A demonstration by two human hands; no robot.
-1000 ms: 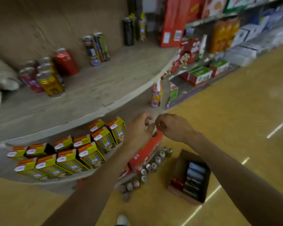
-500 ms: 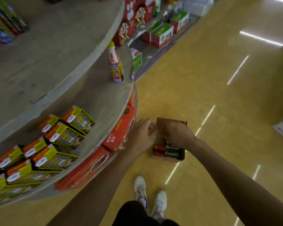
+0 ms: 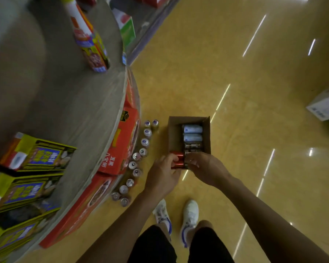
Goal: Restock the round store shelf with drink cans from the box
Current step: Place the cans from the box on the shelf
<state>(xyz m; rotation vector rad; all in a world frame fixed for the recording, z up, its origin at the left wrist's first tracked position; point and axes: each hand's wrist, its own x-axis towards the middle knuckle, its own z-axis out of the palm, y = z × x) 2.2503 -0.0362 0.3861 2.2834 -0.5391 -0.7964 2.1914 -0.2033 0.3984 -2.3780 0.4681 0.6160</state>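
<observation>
The left hand is curling round a red drink can at the near end of the open brown cardboard box. The right hand, just beside it, is bending over dark cans, its grip unclear. Beyond both, pale blue cans are lying sideways.

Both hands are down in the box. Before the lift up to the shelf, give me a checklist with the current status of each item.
1. Left hand at the red cans: ok, its fingers touch them at the near end of the box.
2. Left grip closed round a can: cannot tell.
3. Right hand holding a can: cannot tell; its curled fingers hide the contact over the dark cans.
4. Stock left in the box: ok, pale cans lie at the far end.
5. Room on the round shelf: ok, its grey tier shows a bare stretch.
6. Floor between box and shelf: not ok, a row of upright cans stands there.
</observation>
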